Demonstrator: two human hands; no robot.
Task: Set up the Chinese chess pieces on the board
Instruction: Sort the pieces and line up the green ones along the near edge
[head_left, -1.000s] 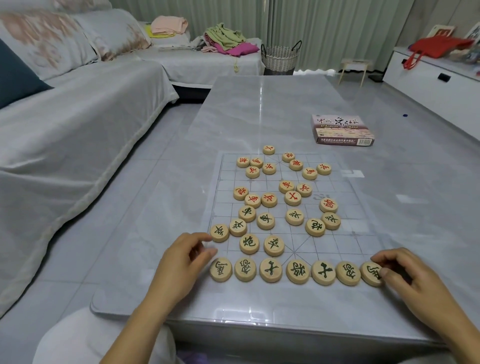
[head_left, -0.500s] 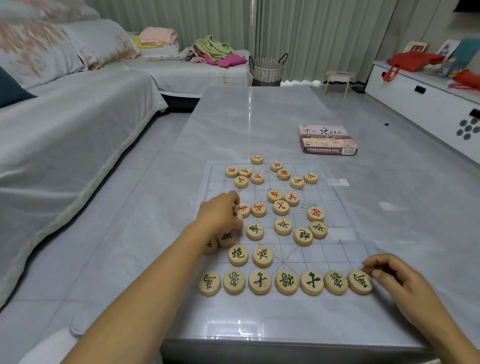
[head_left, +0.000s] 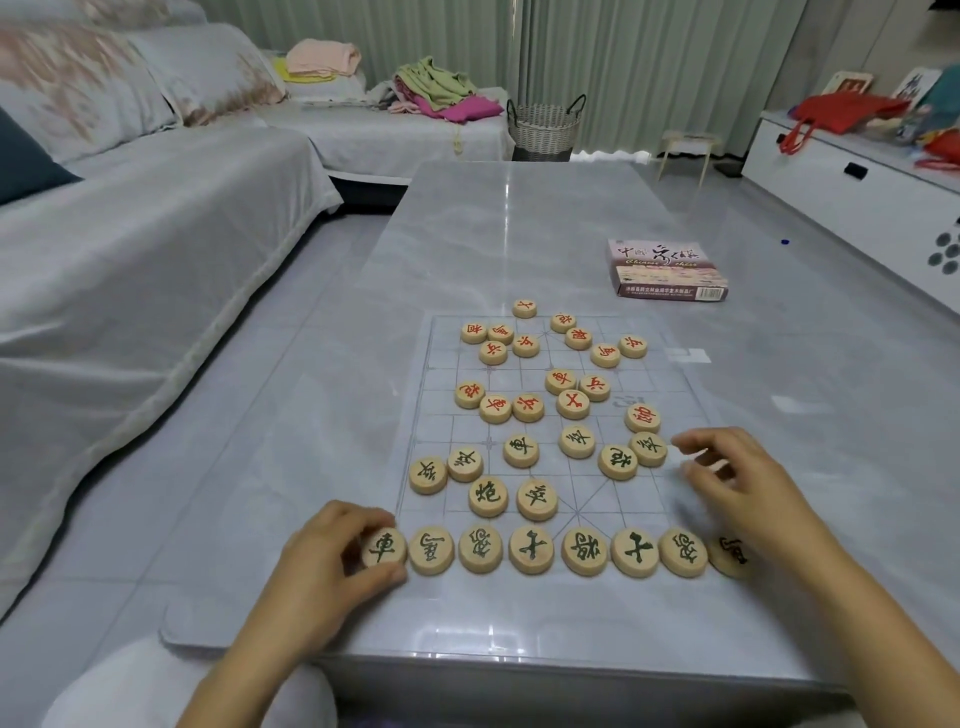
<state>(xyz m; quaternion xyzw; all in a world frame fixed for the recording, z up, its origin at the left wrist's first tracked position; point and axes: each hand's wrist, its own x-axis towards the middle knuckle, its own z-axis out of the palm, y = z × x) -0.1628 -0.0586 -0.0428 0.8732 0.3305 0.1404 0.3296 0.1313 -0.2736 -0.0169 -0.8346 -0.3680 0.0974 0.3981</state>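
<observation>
Chess pieces (head_left: 537, 499): round wooden discs with red or dark green characters, all on the board or at its edges.
Board (head_left: 644, 379): clear sheet with a printed grid, lying flat on the near end of the grey table (head_left: 519, 234).
Near row (head_left: 531, 549): eight green-marked discs side by side along the closest edge; the rightmost disc (head_left: 727, 558) is partly hidden by the right wrist.
Left hand (head_left: 332, 566): thumb and fingers pinch the leftmost disc (head_left: 384, 548), which lies flat, just beside its neighbour.
Right hand (head_left: 743, 483): over the board's right side, near a green disc (head_left: 648, 448). Fingers loosely curled and apart, nothing seen in them. Motion-blurred.
Loose green discs (head_left: 520, 450): scattered across the near half, beyond the row.
Red discs (head_left: 561, 381): scattered over the far half, in no order.
Game box (head_left: 667, 270): on the table beyond the board, to the right, well apart from the discs.
Surroundings: covered sofa (head_left: 130, 260) at left, woven basket (head_left: 545, 124) past the table's far end.
</observation>
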